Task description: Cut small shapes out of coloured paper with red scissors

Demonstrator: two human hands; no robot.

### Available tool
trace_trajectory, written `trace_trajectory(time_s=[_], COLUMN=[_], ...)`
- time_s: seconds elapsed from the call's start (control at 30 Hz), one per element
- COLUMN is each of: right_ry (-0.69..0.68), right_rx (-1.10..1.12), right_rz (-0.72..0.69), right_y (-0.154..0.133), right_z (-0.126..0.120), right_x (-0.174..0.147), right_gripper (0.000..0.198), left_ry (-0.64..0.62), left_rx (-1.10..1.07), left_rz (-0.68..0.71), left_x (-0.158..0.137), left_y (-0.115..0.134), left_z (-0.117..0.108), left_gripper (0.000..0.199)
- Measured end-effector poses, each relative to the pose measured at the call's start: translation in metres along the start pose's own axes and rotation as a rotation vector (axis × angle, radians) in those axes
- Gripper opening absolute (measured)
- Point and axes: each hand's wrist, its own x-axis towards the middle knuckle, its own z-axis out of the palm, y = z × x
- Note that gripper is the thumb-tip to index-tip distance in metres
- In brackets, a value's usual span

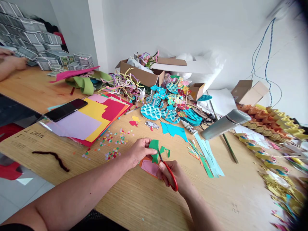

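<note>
Pinched in my left hand [141, 150] is a piece of green paper [154, 146], held just above the table. My right hand [172, 175] grips red-handled scissors [175, 183], whose blades meet the right edge of the green paper. Small green offcuts [165, 150] show just right of the blades. Beneath my hands lies a pink paper piece [148, 167] with a drawn outline, on top of orange paper. Beyond them are a red fish-shaped cutout [133, 123], a yellow cutout [136, 118] and blue paper [173, 130].
Coloured sheets [92, 118] and a phone [66, 109] lie left, near scattered confetti [113, 154]. Paper strips [209, 157] and a grey bottle [226, 123] stand right. Decorated blue crafts [150, 110], pipe cleaners [122, 81] and a cardboard box [141, 73] fill the back. Another person's hand [14, 62] is far left.
</note>
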Motion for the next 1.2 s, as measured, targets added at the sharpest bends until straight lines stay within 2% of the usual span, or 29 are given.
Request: trace_trajectory(time_s=[0.37, 0.87, 1.2], right_ry=[-0.038, -0.014, -0.01], right_rx=[-0.027, 0.007, 0.012], right_rz=[-0.001, 0.037, 0.041], right_y=[-0.0007, -0.0016, 0.0015], right_z=[-0.0012, 0.0, 0.0003], right_x=[0.0012, 0.0011, 0.0032], right_gripper=[0.065, 0.069, 0.069], left_ry=[-0.019, -0.026, 0.012], left_rx=[0.035, 0.023, 0.02], left_rz=[-0.011, -0.026, -0.032], left_x=[-0.0007, -0.001, -0.0007], left_y=[0.0009, 0.002, 0.0034], left_z=[0.0009, 0.0019, 0.0023], left_gripper=[0.024, 0.025, 0.025])
